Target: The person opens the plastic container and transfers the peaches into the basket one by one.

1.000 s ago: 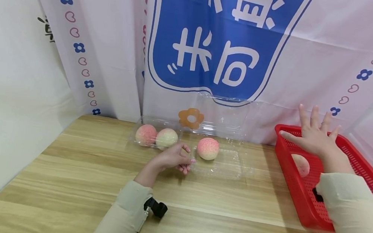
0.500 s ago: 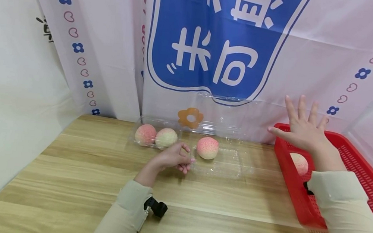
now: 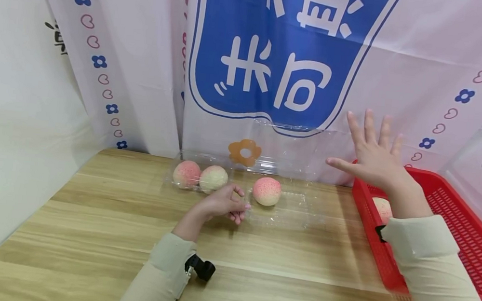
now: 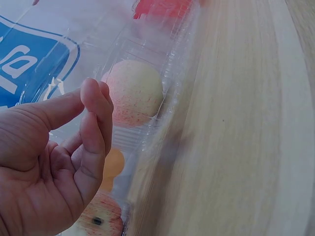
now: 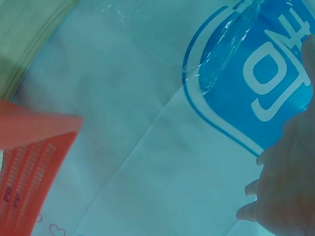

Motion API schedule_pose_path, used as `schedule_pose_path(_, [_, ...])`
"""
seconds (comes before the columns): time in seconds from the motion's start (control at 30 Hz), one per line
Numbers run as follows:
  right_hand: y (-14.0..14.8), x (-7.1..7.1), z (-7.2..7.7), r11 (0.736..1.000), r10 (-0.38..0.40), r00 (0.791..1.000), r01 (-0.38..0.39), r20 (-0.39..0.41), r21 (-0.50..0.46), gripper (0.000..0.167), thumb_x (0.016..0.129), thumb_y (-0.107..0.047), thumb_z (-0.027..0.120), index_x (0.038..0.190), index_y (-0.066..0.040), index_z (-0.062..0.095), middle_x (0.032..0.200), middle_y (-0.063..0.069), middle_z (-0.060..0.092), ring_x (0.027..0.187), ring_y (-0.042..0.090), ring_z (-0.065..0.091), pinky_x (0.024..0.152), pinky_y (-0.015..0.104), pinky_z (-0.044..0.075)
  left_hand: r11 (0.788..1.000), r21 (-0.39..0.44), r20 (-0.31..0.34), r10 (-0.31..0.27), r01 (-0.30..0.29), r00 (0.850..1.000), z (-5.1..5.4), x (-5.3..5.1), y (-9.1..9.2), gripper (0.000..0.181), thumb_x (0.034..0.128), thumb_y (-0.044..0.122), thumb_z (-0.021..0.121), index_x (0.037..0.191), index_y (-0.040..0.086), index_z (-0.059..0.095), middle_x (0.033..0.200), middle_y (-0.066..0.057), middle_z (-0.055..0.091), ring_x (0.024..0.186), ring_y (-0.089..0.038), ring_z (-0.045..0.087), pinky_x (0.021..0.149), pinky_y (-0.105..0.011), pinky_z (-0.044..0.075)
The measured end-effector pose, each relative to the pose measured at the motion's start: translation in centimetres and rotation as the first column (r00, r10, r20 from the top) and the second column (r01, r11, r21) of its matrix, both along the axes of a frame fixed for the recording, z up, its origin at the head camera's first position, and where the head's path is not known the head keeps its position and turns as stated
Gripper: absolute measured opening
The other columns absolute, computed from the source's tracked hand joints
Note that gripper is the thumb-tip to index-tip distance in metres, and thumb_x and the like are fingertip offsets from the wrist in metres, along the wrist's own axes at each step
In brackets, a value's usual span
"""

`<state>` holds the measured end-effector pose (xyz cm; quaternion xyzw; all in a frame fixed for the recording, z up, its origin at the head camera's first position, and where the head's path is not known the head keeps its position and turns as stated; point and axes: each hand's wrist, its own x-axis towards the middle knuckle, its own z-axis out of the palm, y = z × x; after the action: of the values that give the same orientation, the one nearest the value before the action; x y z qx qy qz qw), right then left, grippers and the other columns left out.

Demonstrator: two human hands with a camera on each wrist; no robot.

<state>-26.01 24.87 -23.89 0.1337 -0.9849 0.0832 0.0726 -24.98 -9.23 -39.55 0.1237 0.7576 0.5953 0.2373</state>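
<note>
My left hand (image 3: 224, 203) pinches the near left edge of an open clear plastic clamshell box (image 3: 296, 211), thumb and forefinger meeting there. One pink-and-cream peach (image 3: 267, 191) sits in the left part of that box, seen close up in the left wrist view as a peach (image 4: 135, 91) behind the plastic. Its clear lid stands raised against the backdrop. My right hand (image 3: 375, 161) is in the air over the red basket's far left corner, fingers spread and holding nothing. Inside the red plastic basket (image 3: 368, 230) a peach (image 3: 382, 208) is partly hidden by the right forearm.
Left of the open box stands another clear box (image 3: 205, 158) holding a pink peach (image 3: 187, 174) and a pale peach (image 3: 214, 179). A printed cloth backdrop (image 3: 142, 87) rises directly behind the wooden table (image 3: 98, 233).
My right hand has moved left and a little upward from over the basket, fingers still spread. The left hand and the open box stay in place.
</note>
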Motion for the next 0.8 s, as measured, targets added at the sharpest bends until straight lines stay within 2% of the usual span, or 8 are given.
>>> schedule_pose_path(0.13, [-1.3,0.0,-0.3,0.999,0.021,1.0,-0.021,0.003,-0.034,0.112,0.085,-0.07,0.059,0.155,-0.034,-0.02,0.158,0.001,-0.039,0.143,0.04,-0.04,0.104,0.077,-0.022,1.0,0.001,0.0,0.003,-0.003,1.0,0.1,0.1,-0.1,0.047,0.0976,0.009,0.062,0.129,-0.009,0.032,0.064,-0.003,0.065,0.052,-0.009,0.062,0.054,-0.023,0.051])
schedule_pose_path(0.33, [-3.1,0.0,-1.2,0.996,0.056,0.998,-0.055,0.015,-0.064,0.113,0.084,-0.069,0.061,0.155,-0.035,-0.02,0.159,0.0,-0.037,0.144,0.039,-0.039,0.106,0.078,-0.018,1.0,0.005,0.009,0.004,-0.004,1.0,-0.1,0.1,-0.2,0.047,0.0975,0.008,0.062,0.129,-0.009,0.032,0.064,-0.003,0.065,0.052,-0.009,0.062,0.055,-0.023,0.051])
schedule_pose_path(0.6, [-5.2,0.1,-3.2,0.987,0.103,0.993,-0.096,0.054,-0.127,0.111,0.084,-0.071,0.06,0.156,-0.035,-0.016,0.162,0.001,-0.031,0.147,0.04,-0.033,0.109,0.079,-0.01,1.0,0.001,0.014,0.007,-0.007,1.0,-0.2,0.0,-0.1,0.047,0.0977,0.008,0.062,0.13,-0.008,0.031,0.064,-0.002,0.064,0.052,-0.009,0.062,0.055,-0.023,0.05])
schedule_pose_path(0.8, [-6.4,0.1,-5.2,0.979,0.131,0.989,-0.118,0.071,-0.168,0.107,0.087,-0.062,0.062,0.159,-0.03,-0.01,0.165,0.007,-0.024,0.149,0.045,-0.024,0.11,0.079,-0.007,1.0,-0.003,0.011,0.005,-0.005,1.0,0.0,0.0,-0.1,0.048,0.0978,0.01,0.062,0.13,-0.008,0.032,0.064,-0.001,0.064,0.052,-0.009,0.062,0.054,-0.023,0.049])
